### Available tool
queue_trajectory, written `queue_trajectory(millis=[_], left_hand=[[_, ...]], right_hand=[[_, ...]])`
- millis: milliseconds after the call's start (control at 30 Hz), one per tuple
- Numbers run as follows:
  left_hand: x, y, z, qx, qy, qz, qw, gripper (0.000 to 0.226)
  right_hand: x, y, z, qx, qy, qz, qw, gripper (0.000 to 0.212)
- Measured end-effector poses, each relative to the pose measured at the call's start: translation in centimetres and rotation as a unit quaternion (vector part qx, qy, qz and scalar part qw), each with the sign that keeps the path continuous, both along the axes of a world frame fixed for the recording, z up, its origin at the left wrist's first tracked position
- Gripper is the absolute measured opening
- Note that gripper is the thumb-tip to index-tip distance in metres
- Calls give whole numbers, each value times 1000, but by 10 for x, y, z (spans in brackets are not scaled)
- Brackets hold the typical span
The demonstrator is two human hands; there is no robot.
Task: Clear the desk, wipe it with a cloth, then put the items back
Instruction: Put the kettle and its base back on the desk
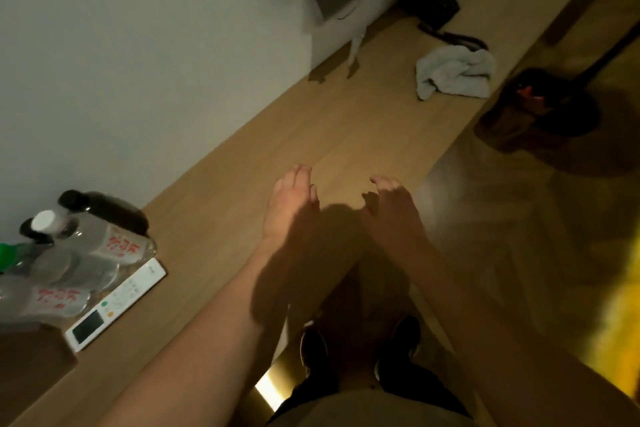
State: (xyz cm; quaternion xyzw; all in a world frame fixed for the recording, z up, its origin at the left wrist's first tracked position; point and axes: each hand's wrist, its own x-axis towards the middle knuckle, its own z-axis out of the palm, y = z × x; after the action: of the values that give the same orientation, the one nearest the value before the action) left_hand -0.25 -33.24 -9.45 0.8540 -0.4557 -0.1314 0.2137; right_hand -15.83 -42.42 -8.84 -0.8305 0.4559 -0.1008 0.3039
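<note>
Left hand (289,204) and right hand (393,210) out over wooden desk (242,163), fingers loose, holding nothing. Crumpled cloth (455,73) lies far right on desk. Bottles (86,246) and white remote (116,305) sit near left.

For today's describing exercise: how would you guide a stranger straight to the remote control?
Follow the long wooden desk to its left end, where plastic bottles cluster against the wall. The remote control lies flat beside them, the only white slab with a dark screen and buttons.
</note>
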Motion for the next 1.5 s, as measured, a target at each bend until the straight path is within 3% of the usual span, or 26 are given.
queue_trajectory(millis=[567,833,1500], left_hand=[[-278,-265,21,-24,-71,-239,968,45],[-326,-374,9,-44,-103,-282,953,42],[-445,-742,3,-96,-69,-367,923,41]], right_hand=[[-306,-188,-3,-14,-23,-237,971,55],[-355,-271,-10,-15,-14,-280,960,52],[-471,-602,20,-21,14,-343,939,55]])
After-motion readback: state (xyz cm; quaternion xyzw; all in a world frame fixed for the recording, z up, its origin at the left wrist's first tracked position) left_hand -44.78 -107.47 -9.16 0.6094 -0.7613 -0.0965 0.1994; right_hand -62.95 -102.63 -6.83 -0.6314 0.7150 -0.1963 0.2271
